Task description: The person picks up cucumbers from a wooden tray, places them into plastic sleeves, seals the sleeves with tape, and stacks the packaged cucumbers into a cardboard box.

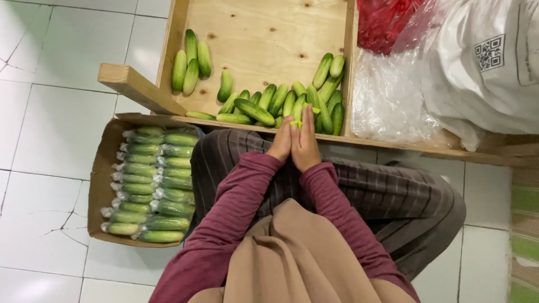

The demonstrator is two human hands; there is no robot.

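Mostly I see the wooden tray (264,33), a broad plywood box with raised sides, and I place everything from it. Its far end is cut off by the top of the frame. Right of the tray lies a big white sack (483,73) with a square black-and-white code patch, cut off at the right edge; beside it sit a crumpled clear plastic bag (387,101) and a red plastic bag (384,19), its contents hidden. Left of the tray's near corner stands an open cardboard box (101,185) filled with two rows of wrapped cucumbers (154,185), each sealed in clear film with a twisted end. Inside the tray, loose cucumbers (281,104) heap against the near wall, with a small cluster of three (191,62) further in on the left side.

At the tray's near edge my left hand (282,143) and right hand (306,146) press together palm to palm, closed around a small yellow-green cucumber tip (296,123) that pokes out above the fingertips. The rest of that piece is hidden between the palms, so I cannot tell its length or whether it is wrapped. Maroon sleeves cover both wrists.
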